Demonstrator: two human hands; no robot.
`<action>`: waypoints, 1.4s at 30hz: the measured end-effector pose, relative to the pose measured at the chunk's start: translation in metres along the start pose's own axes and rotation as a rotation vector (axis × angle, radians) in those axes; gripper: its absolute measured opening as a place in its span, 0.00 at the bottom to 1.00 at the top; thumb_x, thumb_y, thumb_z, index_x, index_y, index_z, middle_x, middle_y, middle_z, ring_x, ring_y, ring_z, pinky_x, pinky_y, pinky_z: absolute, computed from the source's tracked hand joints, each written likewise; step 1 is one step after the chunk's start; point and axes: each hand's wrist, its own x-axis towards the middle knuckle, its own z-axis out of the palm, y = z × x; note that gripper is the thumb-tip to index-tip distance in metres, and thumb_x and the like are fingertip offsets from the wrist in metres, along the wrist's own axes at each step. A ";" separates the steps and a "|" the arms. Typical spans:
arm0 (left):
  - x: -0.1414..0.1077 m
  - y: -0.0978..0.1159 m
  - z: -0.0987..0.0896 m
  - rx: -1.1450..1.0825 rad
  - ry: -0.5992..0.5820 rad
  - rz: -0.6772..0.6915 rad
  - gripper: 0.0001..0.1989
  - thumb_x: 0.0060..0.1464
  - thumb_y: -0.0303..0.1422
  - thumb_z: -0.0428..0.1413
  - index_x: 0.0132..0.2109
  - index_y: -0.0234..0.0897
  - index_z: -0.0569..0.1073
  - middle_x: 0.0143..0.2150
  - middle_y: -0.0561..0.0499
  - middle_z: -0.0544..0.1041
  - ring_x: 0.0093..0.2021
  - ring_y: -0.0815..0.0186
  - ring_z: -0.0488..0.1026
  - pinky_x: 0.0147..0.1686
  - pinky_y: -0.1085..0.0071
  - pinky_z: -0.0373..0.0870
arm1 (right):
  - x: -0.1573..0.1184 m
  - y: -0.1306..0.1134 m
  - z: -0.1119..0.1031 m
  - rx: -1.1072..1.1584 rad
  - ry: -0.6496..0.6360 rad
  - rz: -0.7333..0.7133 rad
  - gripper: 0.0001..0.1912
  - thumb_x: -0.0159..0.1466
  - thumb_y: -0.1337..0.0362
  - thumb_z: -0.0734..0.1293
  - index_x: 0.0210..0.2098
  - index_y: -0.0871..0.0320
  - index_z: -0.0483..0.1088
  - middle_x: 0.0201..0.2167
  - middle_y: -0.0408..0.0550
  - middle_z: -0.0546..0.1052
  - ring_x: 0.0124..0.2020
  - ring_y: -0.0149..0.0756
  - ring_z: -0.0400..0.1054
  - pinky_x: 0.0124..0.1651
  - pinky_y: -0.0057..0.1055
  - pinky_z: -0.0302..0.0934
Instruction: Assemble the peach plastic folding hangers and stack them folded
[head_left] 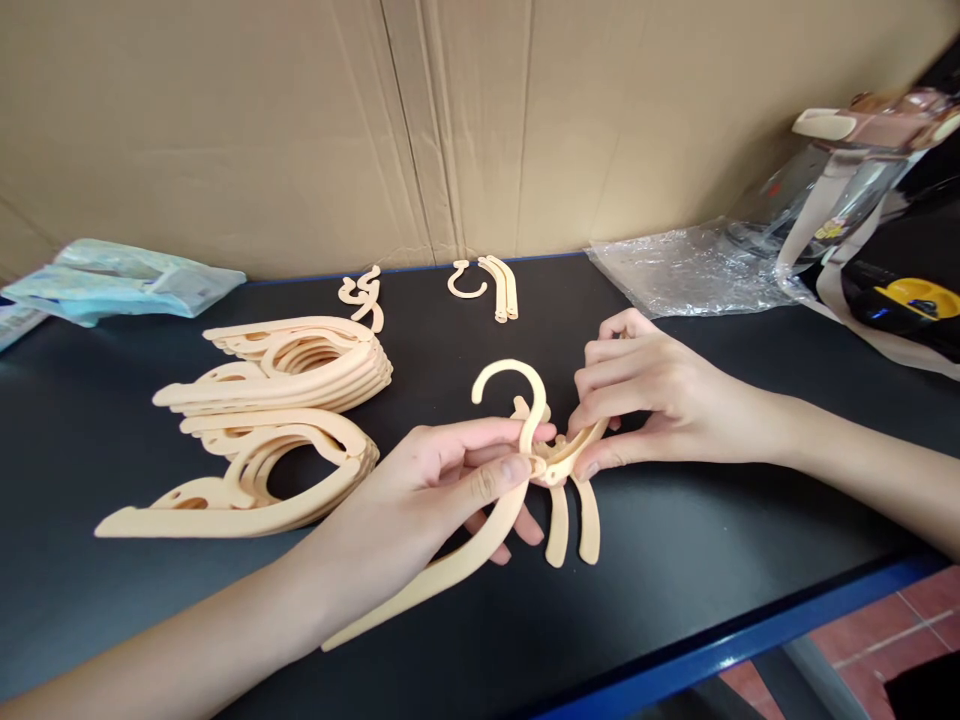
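Note:
A cream plastic hanger (466, 565) with an upright hook lies between my two hands, near the middle of the table. My left hand (457, 475) pinches it just below the hook, and its long arm slants down to the lower left. The fingers of my right hand (637, 400) are closed on a shorter cream piece (581, 450) that meets the hanger at the hook's base. Just under the hands, curved cream pieces (589, 520) rest on the black table (675, 530); their upper ends are partly hidden.
Two stacks of folded cream hangers (300, 505) sit at the left. Loose hooks (466, 285) and strips (501, 288) lie at the back. Blue packaging (127, 280) is back left; clear plastic (667, 270) and a strapped bottle (847, 185) are back right. Cardboard (300, 130) stands behind.

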 end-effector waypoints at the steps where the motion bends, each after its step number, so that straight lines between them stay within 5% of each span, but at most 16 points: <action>1: 0.000 0.000 0.000 0.001 0.004 0.005 0.14 0.65 0.37 0.57 0.57 0.50 0.77 0.30 0.56 0.82 0.33 0.73 0.79 0.31 0.84 0.76 | 0.001 -0.002 0.000 0.020 -0.002 -0.005 0.20 0.69 0.49 0.65 0.31 0.56 0.77 0.22 0.37 0.70 0.27 0.28 0.59 0.45 0.37 0.47; 18: 0.002 -0.001 -0.001 -0.028 -0.013 0.063 0.12 0.66 0.35 0.57 0.53 0.50 0.79 0.26 0.55 0.83 0.30 0.71 0.82 0.27 0.84 0.76 | 0.000 -0.004 -0.002 -0.250 0.073 0.014 0.20 0.69 0.47 0.63 0.33 0.55 0.75 0.25 0.40 0.74 0.31 0.32 0.63 0.45 0.39 0.50; 42: 0.000 -0.003 0.004 0.038 0.095 0.029 0.10 0.64 0.37 0.59 0.50 0.44 0.81 0.31 0.56 0.81 0.30 0.73 0.78 0.28 0.84 0.74 | -0.001 -0.007 0.005 -0.147 0.090 0.046 0.21 0.68 0.47 0.64 0.29 0.57 0.74 0.21 0.37 0.71 0.27 0.29 0.59 0.43 0.36 0.48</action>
